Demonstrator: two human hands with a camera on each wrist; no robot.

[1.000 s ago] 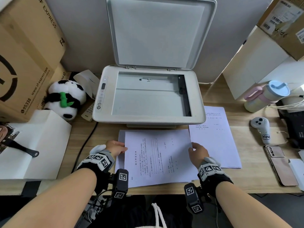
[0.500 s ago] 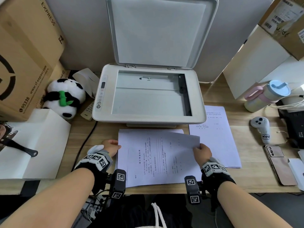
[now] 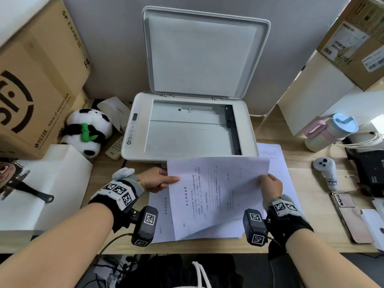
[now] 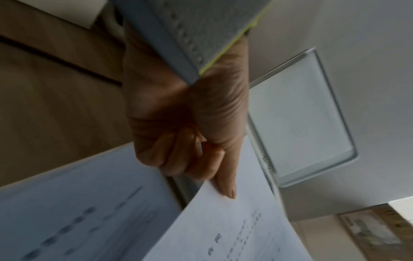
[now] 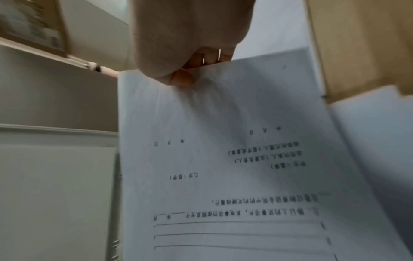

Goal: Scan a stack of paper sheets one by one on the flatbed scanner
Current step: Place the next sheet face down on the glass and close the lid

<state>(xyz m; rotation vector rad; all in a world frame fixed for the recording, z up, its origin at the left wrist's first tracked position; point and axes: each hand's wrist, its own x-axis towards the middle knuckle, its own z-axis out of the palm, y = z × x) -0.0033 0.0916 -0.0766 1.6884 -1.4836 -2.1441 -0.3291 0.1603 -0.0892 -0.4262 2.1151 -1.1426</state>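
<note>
A printed top sheet [image 3: 216,196] is lifted off the paper stack [image 3: 161,217] on the desk, tilted up toward the scanner. My left hand [image 3: 158,179] pinches its left edge, thumb on top [image 4: 225,187]. My right hand [image 3: 270,183] pinches the right edge of the same sheet [image 5: 223,141], thumb on the printed face. The white flatbed scanner [image 3: 187,129] stands just behind, lid [image 3: 203,53] raised upright, glass bare. Another printed sheet [image 3: 276,163] lies on the desk to the right of the stack.
A plush panda [image 3: 87,132] and cardboard boxes [image 3: 37,75] crowd the left; a white box [image 3: 41,183] sits front left. On the right are a pastel bottle [image 3: 330,132], a white controller [image 3: 326,171], a phone [image 3: 351,217] and cables.
The top sheet has been picked up from the stack: its right edge rose first, then the left, and it now hangs tilted between both hands, nearer the scanner.
</note>
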